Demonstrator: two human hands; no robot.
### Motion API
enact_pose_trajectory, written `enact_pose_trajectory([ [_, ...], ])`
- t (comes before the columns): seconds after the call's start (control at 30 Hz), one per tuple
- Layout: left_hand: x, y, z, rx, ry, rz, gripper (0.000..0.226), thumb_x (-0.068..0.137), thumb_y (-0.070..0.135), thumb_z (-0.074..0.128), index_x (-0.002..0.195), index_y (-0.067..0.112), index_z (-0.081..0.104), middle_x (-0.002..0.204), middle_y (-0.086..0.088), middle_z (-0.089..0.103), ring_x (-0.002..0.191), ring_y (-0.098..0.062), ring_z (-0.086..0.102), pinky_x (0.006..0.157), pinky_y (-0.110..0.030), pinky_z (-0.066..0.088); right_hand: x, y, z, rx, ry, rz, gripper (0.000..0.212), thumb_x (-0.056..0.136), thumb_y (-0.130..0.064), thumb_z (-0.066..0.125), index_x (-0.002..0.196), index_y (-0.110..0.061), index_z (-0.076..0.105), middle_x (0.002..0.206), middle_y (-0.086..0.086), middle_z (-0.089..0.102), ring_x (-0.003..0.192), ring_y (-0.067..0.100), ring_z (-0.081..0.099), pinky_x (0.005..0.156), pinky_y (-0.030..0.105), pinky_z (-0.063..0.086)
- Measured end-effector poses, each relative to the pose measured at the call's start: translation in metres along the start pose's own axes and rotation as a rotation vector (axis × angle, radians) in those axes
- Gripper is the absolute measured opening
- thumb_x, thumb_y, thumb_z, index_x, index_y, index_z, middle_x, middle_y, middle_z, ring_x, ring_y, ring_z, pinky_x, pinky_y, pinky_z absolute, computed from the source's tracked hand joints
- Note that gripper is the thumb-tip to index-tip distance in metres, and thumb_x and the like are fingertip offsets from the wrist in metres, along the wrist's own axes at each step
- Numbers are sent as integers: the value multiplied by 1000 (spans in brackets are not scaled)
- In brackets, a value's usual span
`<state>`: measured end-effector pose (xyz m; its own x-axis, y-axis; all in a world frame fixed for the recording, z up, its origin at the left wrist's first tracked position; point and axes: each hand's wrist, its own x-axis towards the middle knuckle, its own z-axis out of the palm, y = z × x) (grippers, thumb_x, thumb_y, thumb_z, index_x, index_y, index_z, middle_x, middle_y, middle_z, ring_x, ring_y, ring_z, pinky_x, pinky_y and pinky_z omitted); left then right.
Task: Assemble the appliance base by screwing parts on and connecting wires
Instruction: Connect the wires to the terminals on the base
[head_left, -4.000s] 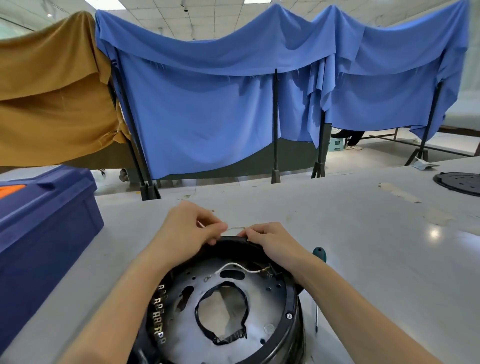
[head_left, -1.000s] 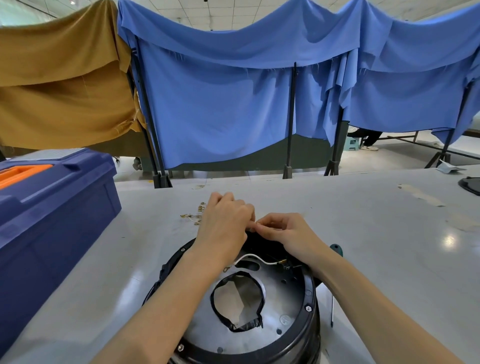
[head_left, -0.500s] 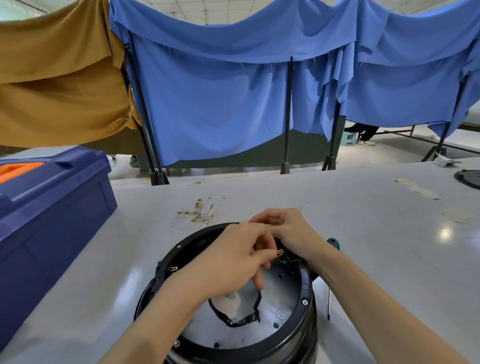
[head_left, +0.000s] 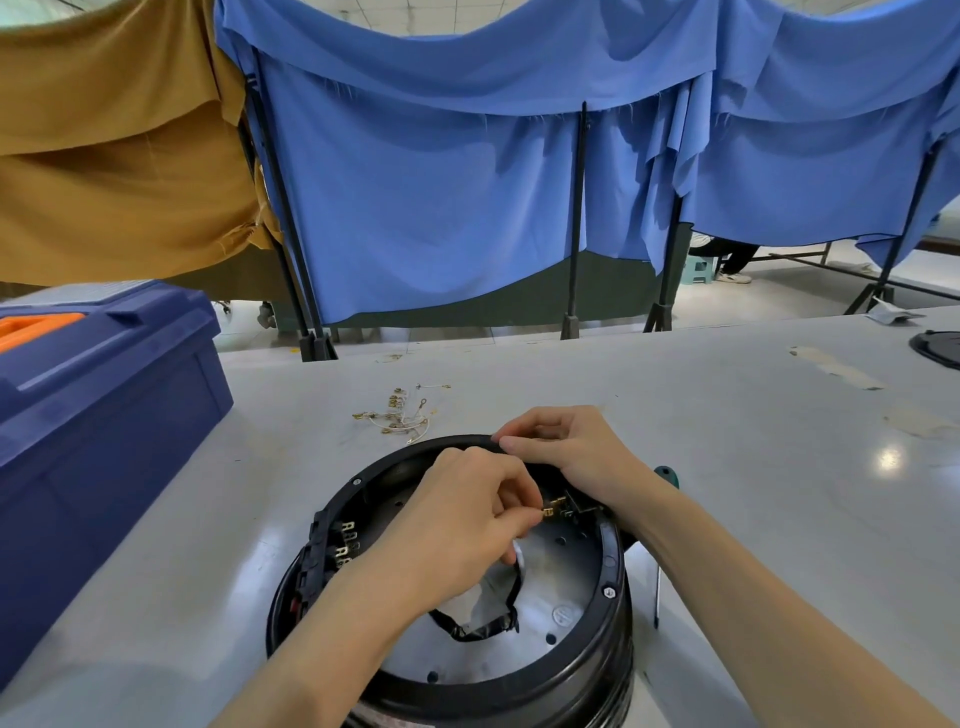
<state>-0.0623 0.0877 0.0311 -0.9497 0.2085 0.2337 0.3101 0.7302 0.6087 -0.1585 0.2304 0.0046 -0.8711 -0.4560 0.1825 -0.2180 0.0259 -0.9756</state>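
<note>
Appliance base (head_left: 563, 618) on the near table (head_left: 737, 483), heavy and stiff; hold by the rim (head_left: 614, 566). Brass wire end (head_left: 549, 512), thin and bendy, pinched in left hand (head_left: 462, 525). Right hand (head_left: 571, 449) curled at far rim, grip hard to tell.

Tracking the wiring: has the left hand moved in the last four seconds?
Yes. The left hand has come from the far rim of the appliance base towards the person, to pinch a brass terminal inside.
</note>
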Motion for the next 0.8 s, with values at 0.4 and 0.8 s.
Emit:
enact_pose_trajectory([
  [0.4,-1,0,11,73,7,6,4,91,20,64,89,20,67,62,1,68,59,-2,64,64,-10,44,1,0,0,-20,0,-4,8,85,-5,71,86,-12,76,86,7,76,79,13,70,73,18,54],
  [0.8,-4,3,12,150,15,37,8,95,23,59,98,19,65,65,13,54,79,-10,62,83,-31,50,1,-1,1,-39,14,-3,7,86,-6,71,88,-11,76,85,4,76,79,9,71,71,15,52],
])
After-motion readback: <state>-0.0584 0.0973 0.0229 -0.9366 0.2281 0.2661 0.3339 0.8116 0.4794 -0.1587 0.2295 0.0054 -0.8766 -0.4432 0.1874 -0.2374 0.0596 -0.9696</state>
